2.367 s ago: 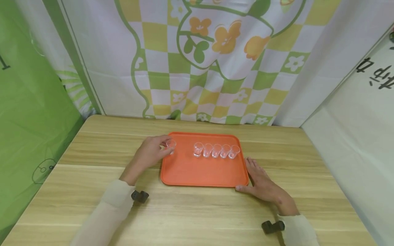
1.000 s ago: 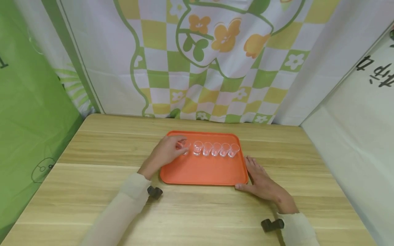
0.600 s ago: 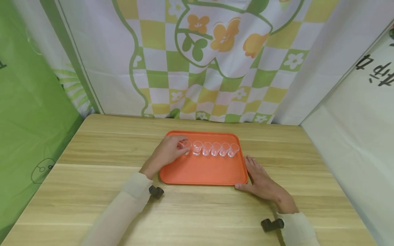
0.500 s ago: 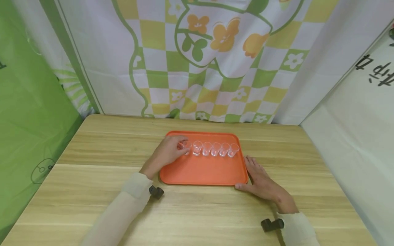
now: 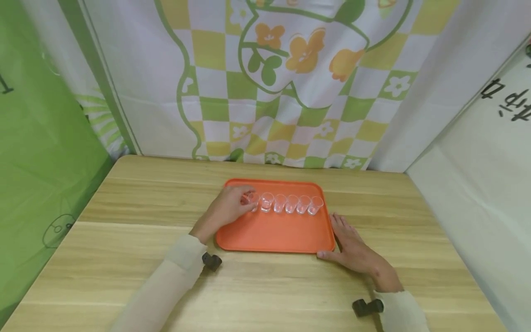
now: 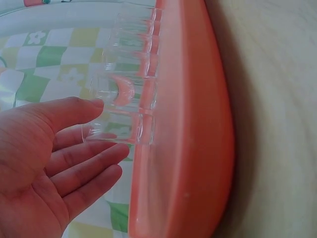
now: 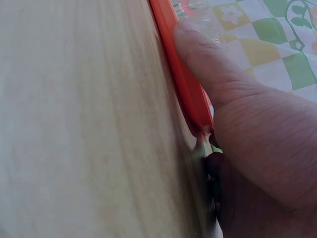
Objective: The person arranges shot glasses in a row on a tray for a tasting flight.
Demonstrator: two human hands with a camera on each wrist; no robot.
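Observation:
My left hand point(image 5: 226, 205) holds a small clear shot glass point(image 5: 254, 201) between thumb and fingers at the left end of a row. The left wrist view has the thumb on one side of this glass and loosely extended fingers on the other. Several matching shot glasses point(image 5: 292, 204) stand upright beside it, running rightward across an orange tray point(image 5: 274, 235). At the tray's lower right corner rests my right hand point(image 5: 352, 246), fingers along the right edge and thumb at the front. The right wrist view shows its thumb point(image 7: 198, 44) against the rim; its other fingers are mostly hidden.
The tray lies on a wood-grain table point(image 5: 265, 290). A checked, flowered curtain point(image 5: 290, 115) hangs behind the table. A green sheet point(image 5: 45, 175) borders the left, and a white panel with black writing point(image 5: 477, 184) the right.
My left hand has brought its shot glass rightward from the tray's left edge to the row's end. Over the last half second it has barely moved. My right hand has stayed in place.

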